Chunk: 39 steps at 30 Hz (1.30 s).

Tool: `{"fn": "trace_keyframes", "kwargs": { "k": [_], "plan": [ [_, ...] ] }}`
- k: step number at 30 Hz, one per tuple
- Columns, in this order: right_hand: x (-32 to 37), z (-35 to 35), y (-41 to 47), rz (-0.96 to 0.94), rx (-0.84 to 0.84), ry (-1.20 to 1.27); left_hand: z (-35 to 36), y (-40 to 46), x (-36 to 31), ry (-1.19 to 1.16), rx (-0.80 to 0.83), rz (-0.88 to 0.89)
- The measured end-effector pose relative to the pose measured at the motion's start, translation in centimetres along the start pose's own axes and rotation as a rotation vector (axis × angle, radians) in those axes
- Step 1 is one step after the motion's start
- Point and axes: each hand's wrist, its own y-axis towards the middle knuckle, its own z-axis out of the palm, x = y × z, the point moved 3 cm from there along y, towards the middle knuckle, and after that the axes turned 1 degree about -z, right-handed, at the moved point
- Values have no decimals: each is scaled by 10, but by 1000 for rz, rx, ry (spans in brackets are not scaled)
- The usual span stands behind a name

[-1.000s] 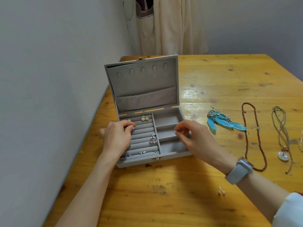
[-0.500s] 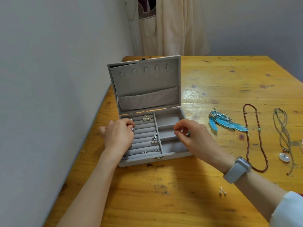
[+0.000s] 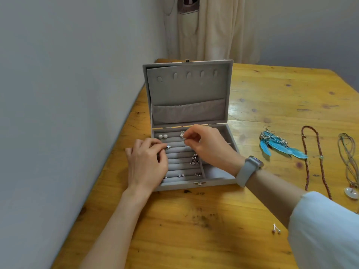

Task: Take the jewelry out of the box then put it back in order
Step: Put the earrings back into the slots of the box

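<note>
Over the ring rolls in the left half of the open jewelry box (image 3: 194, 186), both hands are at work among the small pieces. The left hand (image 3: 146, 164) rests on the near-left rolls, its fingers (image 3: 155, 146) curled together and pinching a small sparkling stud (image 3: 168, 146) against a slot. The right hand (image 3: 207, 146) reaches across from the right, fingers (image 3: 191, 136) bunched in a pinch on what looks like another tiny earring (image 3: 182, 135) at the far row; exactly what it holds is too small to tell.

Judging by the layout, this is either the picking-out or the reseating of studs: pearl studs (image 3: 162, 136), a dangling cluster (image 3: 194, 159) and a few small studs (image 3: 181, 175) sit in the rolls, while the blue feather earrings (image 3: 279, 145), a red bead necklace (image 3: 312, 158) and a cord necklace (image 3: 349, 167) lie on the table (image 3: 194, 230) to the right, well apart from the box, with a tiny pair of studs (image 3: 276, 229) nearer the person.

The next move calls for fine fingertip control, easing each post in or out of its slit without disturbing neighbouring pieces.
</note>
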Motion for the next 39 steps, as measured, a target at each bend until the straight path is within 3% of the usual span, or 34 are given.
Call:
{"fn": "trace_keyframes", "kwargs": {
  "k": [14,26,39],
  "plan": [
    [15,30,9,-124,92,-365,5,-2,6,-136,30,-69],
    [12,30,4,-8,95,-316,5,-2,5,-153,33,-74],
    [8,29,6,-58,75,-367,4,-2,2,-84,33,-32]
  ]
}}
